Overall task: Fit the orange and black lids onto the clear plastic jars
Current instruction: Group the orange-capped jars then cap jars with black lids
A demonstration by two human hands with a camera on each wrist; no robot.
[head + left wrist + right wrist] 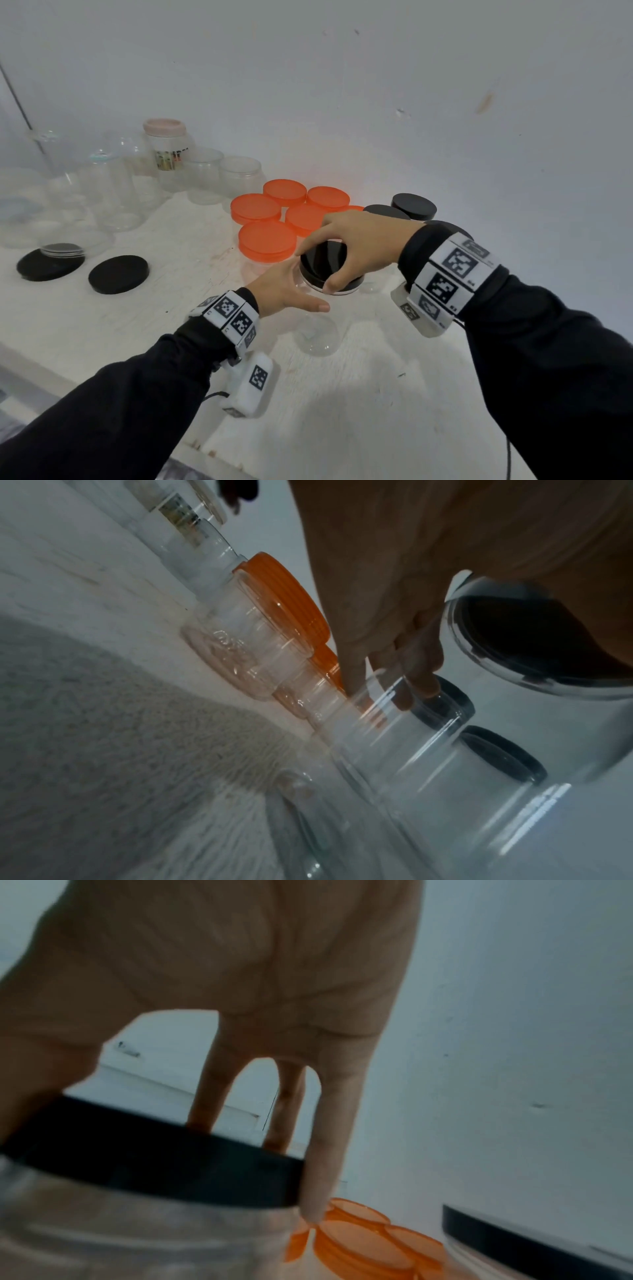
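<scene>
A clear plastic jar (318, 330) stands on the white table near the middle. A black lid (325, 260) sits on its mouth. My right hand (317, 270) grips that lid from above, thumb on the near rim and fingers (322, 1150) over the far rim of the black lid (154, 1172). My left hand (291, 291) holds the jar's upper body from the left, thumb across the front. In the left wrist view its fingers (421, 674) curl round the far side of the clear wall. Two loose black lids (118, 274) (49, 265) lie at the left.
Several jars with orange lids (267, 240) stand just behind the held jar, and two black-lidded jars (414, 205) stand to their right. Open clear jars (205, 174) and a pink-lidded jar (164, 144) crowd the back left. The white wall (376, 102) rises close behind.
</scene>
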